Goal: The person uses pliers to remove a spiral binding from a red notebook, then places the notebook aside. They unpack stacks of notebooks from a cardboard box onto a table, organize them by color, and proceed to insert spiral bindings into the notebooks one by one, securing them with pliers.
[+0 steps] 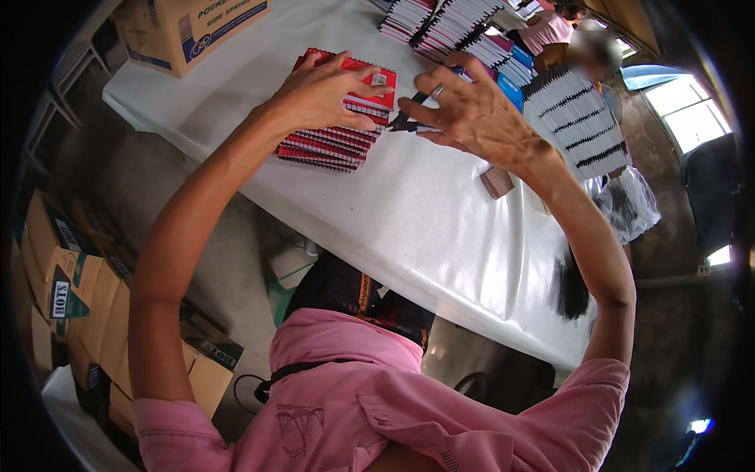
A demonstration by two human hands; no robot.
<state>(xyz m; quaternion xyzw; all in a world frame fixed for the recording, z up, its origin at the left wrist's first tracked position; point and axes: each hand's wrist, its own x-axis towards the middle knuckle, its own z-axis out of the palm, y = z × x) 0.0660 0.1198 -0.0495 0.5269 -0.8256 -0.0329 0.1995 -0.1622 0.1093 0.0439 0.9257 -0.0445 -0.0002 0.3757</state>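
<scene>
A stack of red spiral notebooks [334, 145] lies on the white-covered table [409, 212], its layers slightly fanned toward me. Fingers spread, my left hand [314, 96] rests over the top notebook and its right side. To the right of the stack, my right hand [478, 110] grips small dark pliers [403, 124]. The plier tips point left, close to the notebooks' right edge; whether they touch it I cannot tell. My right fingers cover most of the handles.
Tall stacks of spiral notebooks [578, 118] stand along the far right. A cardboard box [185, 31] sits far left. Near the right edge are a small brown block [497, 182], a plastic bag [629, 204] and black binding coils [568, 289]. Cartons [98, 295] lie lower left. Another person [546, 31] is beyond.
</scene>
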